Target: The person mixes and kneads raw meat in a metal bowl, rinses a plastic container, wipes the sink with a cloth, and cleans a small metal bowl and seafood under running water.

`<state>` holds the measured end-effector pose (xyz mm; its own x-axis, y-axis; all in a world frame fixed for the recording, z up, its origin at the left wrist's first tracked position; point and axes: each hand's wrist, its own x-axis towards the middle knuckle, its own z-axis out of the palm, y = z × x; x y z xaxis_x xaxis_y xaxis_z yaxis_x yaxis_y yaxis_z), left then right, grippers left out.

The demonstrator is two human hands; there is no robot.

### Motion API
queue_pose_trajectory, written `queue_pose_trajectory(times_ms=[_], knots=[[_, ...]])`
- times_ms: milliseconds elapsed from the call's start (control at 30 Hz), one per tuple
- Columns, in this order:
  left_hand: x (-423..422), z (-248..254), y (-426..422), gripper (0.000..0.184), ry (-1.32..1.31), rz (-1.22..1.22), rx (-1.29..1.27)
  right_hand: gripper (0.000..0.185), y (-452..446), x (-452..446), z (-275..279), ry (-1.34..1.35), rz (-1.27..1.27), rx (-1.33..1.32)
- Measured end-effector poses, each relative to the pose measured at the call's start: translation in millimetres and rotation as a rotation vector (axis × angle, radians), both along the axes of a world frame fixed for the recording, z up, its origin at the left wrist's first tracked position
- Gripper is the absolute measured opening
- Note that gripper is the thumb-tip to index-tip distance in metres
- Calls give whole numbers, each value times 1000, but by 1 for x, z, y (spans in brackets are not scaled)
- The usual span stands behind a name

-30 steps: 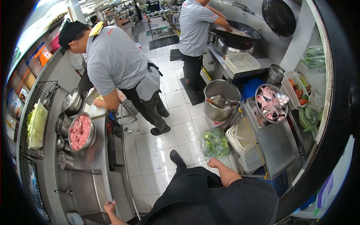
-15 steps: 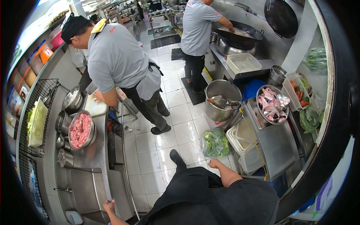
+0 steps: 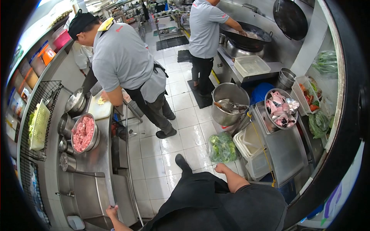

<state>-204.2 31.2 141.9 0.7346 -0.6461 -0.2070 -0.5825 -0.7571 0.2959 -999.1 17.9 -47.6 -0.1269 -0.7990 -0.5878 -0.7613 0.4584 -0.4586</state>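
Observation:
My left hand (image 3: 112, 211) is closed on the front edge of the steel sink counter (image 3: 104, 158) at the lower left. My right hand (image 3: 221, 168) hangs over the floor with its fingers curled, and whether anything is in it is hidden. Just above it on the tiles lies a plastic bag of green vegetables (image 3: 222, 148). A steel bowl of pink meat chunks (image 3: 83, 134) stands on the left counter, beyond the sink basin (image 3: 86, 190). To my right, a bowl of fish pieces (image 3: 281, 107) rests over a metal tray.
A co-worker in grey (image 3: 123, 57) bends over a white cutting board (image 3: 101, 107). Another person (image 3: 204, 29) reaches into a large wok (image 3: 250, 34). A big pot with utensils (image 3: 230, 101) and stacked plastic containers (image 3: 250, 148) stand to the right. A metal rail (image 3: 131, 169) runs along the left counter.
The nearer co-worker's hands have shifted at the board, where chopped yellowish pieces now show. The other person now has an arm lower in the wok. My hands have hardly moved.

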Motion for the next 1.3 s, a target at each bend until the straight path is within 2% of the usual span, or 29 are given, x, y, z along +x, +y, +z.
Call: queue_pose_trajectory(times_ms=[67,100,167,300,367,400,467,633,767,900,967,1100,1167,1300], knots=[[2,6,-4,72,94,-1,202,35,1,0,1,-3,-1,-1],[1,4,-3,72,94,-1,202,35,1,0,2,-7,-2,-1],[-1,-2,-1,76,60,83,37,35,0,0,-5,3,11,-19],[17,-21,1,80,130,106,-46,34,0,1,-7,10,-3,-15],[23,-26,1,66,110,71,-9,34,1,1,-14,20,10,-32],[18,-20,1,66,109,70,-9,33,1,1,-14,30,24,-49],[13,-10,3,36,88,-85,-5,33,2,2,-11,23,7,-37],[14,-16,2,39,73,-43,-36,33,1,3,-2,20,-15,13],[2,-3,2,42,88,-26,-59,34,0,1,-11,16,15,-15],[10,-11,1,43,126,-20,-76,35,-1,1,-18,18,16,-9],[10,-10,2,34,118,-53,-41,35,0,1,-19,15,10,-13],[7,-8,0,32,85,-52,-81,36,-1,1,-17,-1,-18,-3],[10,-6,-1,49,139,25,56,36,-2,2,-20,12,-4,-9],[17,-19,-1,49,113,39,-28,36,-1,2,-25,31,20,-32]])
